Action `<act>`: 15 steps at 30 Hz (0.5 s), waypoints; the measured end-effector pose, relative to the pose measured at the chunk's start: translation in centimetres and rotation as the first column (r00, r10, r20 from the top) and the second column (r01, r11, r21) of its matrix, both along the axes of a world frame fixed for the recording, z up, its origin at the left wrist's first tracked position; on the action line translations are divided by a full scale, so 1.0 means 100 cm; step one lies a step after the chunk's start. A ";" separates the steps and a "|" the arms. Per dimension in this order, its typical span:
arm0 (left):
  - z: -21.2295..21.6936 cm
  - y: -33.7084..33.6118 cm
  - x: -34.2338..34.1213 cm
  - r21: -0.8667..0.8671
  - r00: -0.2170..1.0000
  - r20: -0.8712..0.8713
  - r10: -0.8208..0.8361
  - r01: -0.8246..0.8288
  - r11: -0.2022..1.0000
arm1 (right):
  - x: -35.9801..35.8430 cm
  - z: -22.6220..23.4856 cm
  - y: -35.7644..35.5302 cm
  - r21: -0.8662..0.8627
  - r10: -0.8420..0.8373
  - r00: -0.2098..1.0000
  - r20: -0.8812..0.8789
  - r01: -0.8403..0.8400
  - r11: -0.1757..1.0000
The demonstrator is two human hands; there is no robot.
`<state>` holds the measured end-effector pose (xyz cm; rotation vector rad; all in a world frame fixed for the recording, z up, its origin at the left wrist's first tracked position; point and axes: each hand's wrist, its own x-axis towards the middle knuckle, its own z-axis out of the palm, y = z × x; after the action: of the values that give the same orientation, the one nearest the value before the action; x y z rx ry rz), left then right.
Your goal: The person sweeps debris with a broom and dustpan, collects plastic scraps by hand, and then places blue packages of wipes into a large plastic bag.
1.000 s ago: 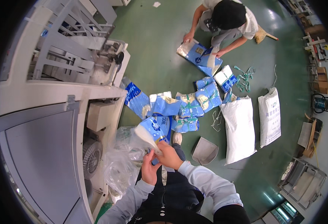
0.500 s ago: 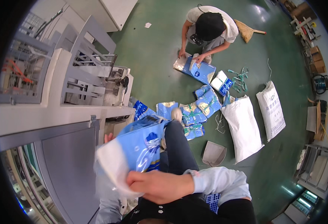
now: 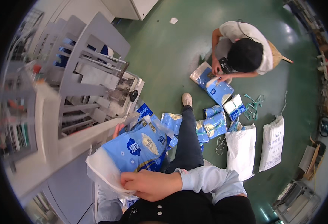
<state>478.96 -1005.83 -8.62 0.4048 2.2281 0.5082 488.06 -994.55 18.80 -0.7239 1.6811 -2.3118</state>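
I hold a large blue and white plastic bag [image 3: 137, 149] flat in front of my body, beside the grey machine [image 3: 78, 93]. My right hand [image 3: 149, 184] grips the bag's white near end, fingers curled over the edge. My left hand [image 3: 116, 130] shows only as a few fingers at the bag's far left edge, against the machine's ledge; the bag hides most of it, and it seems to hold that edge. My dark trouser leg [image 3: 188, 142] and white shoe [image 3: 186, 99] stretch out over the green floor.
Several blue packs [image 3: 212, 125] lie scattered on the floor ahead. Two white sacks [image 3: 242, 149] lie to the right. A crouching co-worker [image 3: 242, 52] handles a blue package [image 3: 216, 87] at the upper right. Boxes and equipment line the right edge.
The bag has come up from the floor pile to chest height beside the machine. My right hand has kept its grip on the white end, and the view has turned toward the machine.
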 end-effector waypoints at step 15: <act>0.205 0.157 -0.190 0.064 0.759 0.637 -0.137 0.126 0.990 | -0.211 0.043 0.308 -0.255 0.060 0.989 -0.135 -0.094 0.962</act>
<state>459.99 -990.09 11.87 0.3289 1.5156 0.4976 467.01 -963.76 23.06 -0.9866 1.3784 -2.5068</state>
